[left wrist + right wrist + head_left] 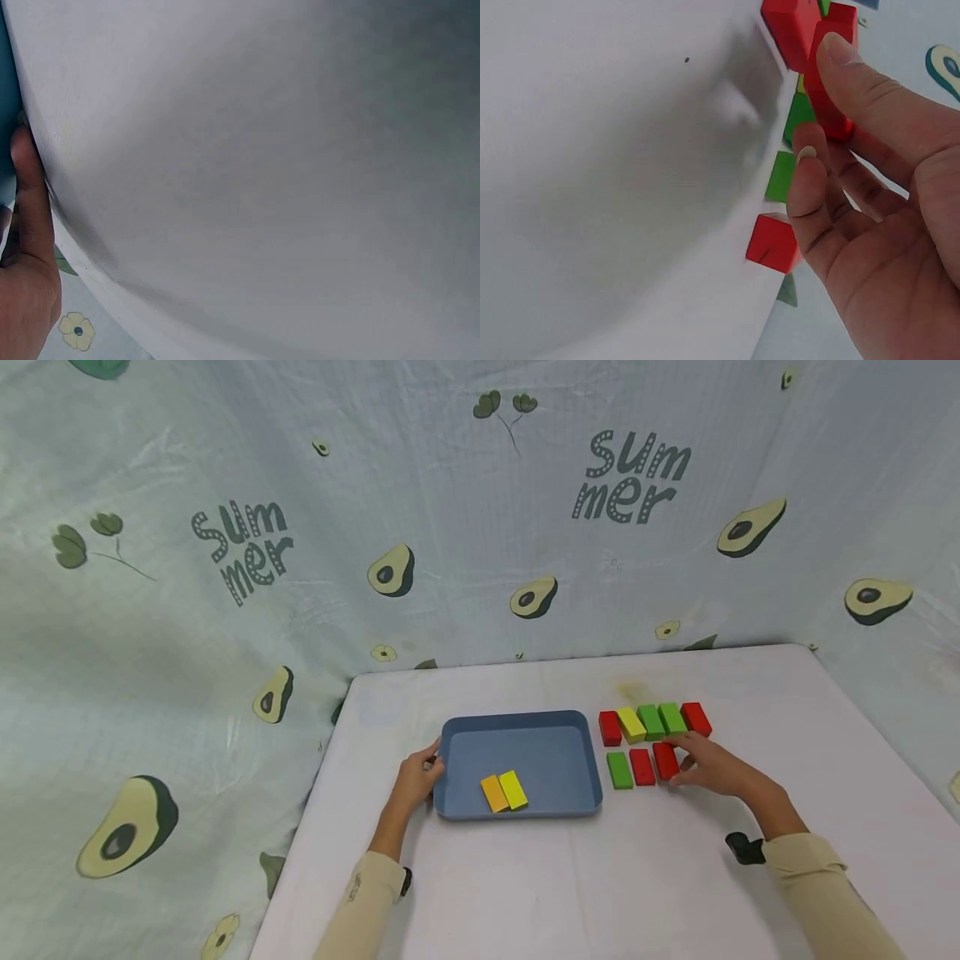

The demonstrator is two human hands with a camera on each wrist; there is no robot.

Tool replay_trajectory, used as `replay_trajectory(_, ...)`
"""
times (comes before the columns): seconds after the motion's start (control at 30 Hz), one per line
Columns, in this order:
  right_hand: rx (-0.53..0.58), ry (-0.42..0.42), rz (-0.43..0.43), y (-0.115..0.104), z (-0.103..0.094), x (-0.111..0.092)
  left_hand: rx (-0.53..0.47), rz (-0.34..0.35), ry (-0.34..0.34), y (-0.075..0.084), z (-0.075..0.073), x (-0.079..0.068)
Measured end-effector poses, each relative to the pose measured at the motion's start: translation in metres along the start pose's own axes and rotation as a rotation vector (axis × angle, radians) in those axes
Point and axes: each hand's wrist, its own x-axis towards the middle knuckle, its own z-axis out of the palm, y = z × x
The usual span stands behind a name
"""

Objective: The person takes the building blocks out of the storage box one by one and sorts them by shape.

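Observation:
My left hand [417,781] grips the left rim of a blue-grey rectangular tray [551,752], thumb and fingers at its edge. Only a strip of the tray [7,90] appears in the left wrist view. Inside lie an orange block [494,794] and a yellow block [513,790], side by side. To the tray's right, my right hand [712,767] pinches a red block [664,762] between thumb and fingers; the right wrist view shows this red block [819,94] close up. Beside it in the front row are another red block [642,767] and a green block [619,771].
Behind the front row stands a back row: a red block [611,729], a yellow block [632,725], two green blocks [651,722] and a red block [697,719]. All rest on a white-covered table [525,885]. An avocado-print cloth [450,510] hangs behind and at the sides.

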Motion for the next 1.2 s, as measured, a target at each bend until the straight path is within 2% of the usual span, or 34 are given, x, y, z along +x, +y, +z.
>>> replay_trajectory(0.33,0.003,-0.031,0.068,0.008,0.005,0.005,0.005,-0.022,0.005,-0.001,0.002,0.003)
replay_trajectory(0.77,-0.048,-0.001,0.053,0.007,0.012,0.005,0.006,-0.021,0.005,-0.001,0.001,0.006)
replay_trajectory(0.93,-0.03,0.001,0.063,0.008,0.013,0.003,0.003,-0.024,-0.004,0.0,0.0,0.005)
replay_trajectory(1.03,-0.014,0.022,0.064,0.007,0.013,0.001,0.001,-0.023,-0.007,0.0,0.0,0.005)
replay_trajectory(1.2,0.014,0.111,0.054,0.0,0.018,-0.002,0.029,-0.006,0.006,-0.002,-0.001,0.001)
